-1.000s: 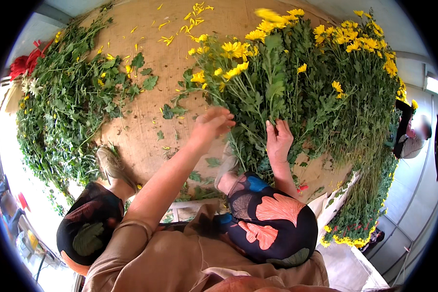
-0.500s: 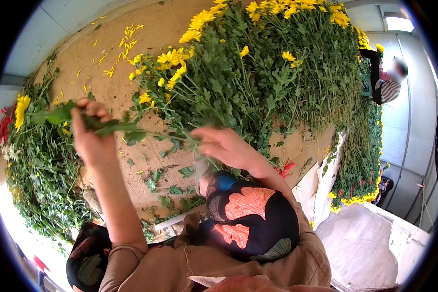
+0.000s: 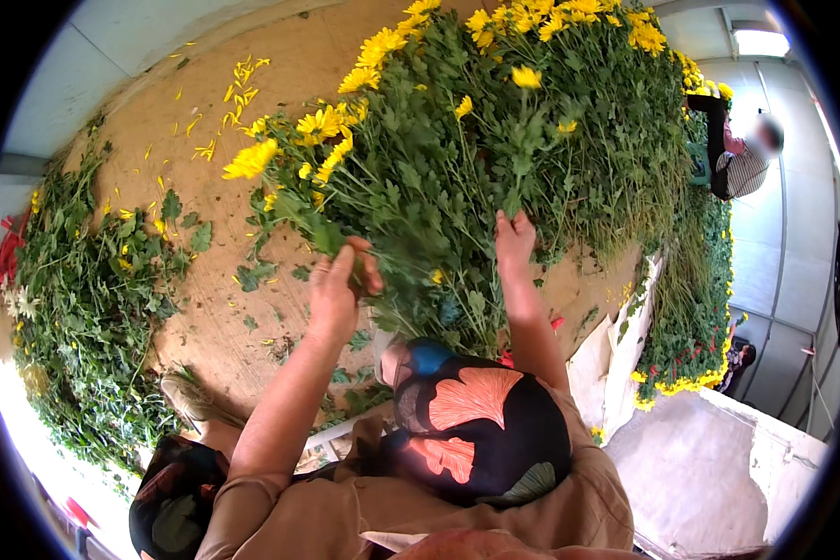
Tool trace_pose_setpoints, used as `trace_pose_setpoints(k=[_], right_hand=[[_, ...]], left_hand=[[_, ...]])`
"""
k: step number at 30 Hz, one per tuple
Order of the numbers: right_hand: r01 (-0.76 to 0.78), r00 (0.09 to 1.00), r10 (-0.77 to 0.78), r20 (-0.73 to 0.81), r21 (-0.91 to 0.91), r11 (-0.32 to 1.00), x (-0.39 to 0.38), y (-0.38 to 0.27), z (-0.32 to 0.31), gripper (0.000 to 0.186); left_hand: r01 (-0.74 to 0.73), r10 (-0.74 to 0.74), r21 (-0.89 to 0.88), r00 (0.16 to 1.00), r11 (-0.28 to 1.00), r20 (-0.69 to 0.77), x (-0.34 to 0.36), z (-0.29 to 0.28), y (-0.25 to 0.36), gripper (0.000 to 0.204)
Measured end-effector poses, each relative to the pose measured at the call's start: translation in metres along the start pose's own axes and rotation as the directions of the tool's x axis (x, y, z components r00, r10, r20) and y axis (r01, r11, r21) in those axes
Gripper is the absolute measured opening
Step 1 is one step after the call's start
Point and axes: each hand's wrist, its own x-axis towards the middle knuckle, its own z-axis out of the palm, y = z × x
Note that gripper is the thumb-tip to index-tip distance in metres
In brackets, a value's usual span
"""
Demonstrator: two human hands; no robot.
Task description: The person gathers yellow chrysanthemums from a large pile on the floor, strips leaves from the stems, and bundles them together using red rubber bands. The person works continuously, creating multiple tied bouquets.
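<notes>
Two hands at work among chrysanthemum-like blooms, a flower in each.
In the head view I see the left hand (image 3: 339, 285) with its fingers curled round the leafy stem of one yellow flower (image 3: 250, 159), whose bloom leans up and to the left over the brown sheet (image 3: 224, 257). The right hand (image 3: 515, 247) pinches the lower stem of a second flower (image 3: 525, 77), which points away from the person, in front of the big heap (image 3: 607, 140) of leafy, yellow-topped stems. Loose petals (image 3: 243, 93) lie scattered on the sheet, farther off than the left hand. Over on the left is a pile of green stems (image 3: 93, 299), with something red (image 3: 5, 257) at its outer edge. Past the big heap, at the right, is another person (image 3: 745, 173) in a striped top.
</notes>
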Motion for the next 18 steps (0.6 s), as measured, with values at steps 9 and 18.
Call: trace_pose_setpoints(k=[9,18], right_hand=[[0.52,0.809,-0.427,0.404,-0.152,0.841,-0.143,-0.086,0.059,0.033],[0.625,0.697,-0.526,0.487,-0.055,0.778,-0.129,-0.15,0.078,0.039]], left_hand=[[-0.049,0.053,0.074,0.997,0.996,-0.058,0.013,0.004,-0.004,0.033],[-0.083,0.088,0.032,0.975,0.996,-0.205,0.01,0.003,0.002,0.017]])
